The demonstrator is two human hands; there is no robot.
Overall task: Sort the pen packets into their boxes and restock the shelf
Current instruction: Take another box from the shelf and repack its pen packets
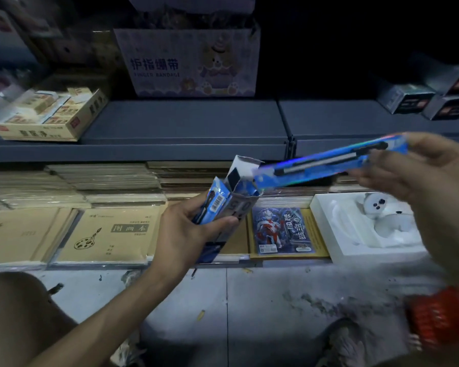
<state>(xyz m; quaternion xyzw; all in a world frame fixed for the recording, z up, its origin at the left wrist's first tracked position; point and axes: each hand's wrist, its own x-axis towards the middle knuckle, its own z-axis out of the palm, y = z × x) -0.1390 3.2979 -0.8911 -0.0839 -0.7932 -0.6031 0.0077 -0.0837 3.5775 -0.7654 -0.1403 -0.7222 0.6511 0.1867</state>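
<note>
One blue pen packet is in the air, pinched at its far end by the right hand, with its near end just at the open mouth of the pen box. The left hand grips that box around its middle, tilted, top flap raised. A second packet with a barcode sits under the same fingers; whether it is inside the box or pressed against its side I cannot tell.

As a judgement, the sorting is in its middle. This packet is about to go in and is not yet seated. How many packets the box holds is hidden, and none show loose elsewhere. The restocking looks undone, since the grey shelf behind has a bare stretch.

On that shelf stand a finger bandage carton, an open tray of erasers to the left and small dark boxes to the right. Below lie drawing books, a hero card pack and a white foam tray with a pale toy.

The right hand and packet are smeared by motion, so the print is unreadable. The upper right corner is too dark to make out. A red coiled band shows at the lower right edge, blurred.
</note>
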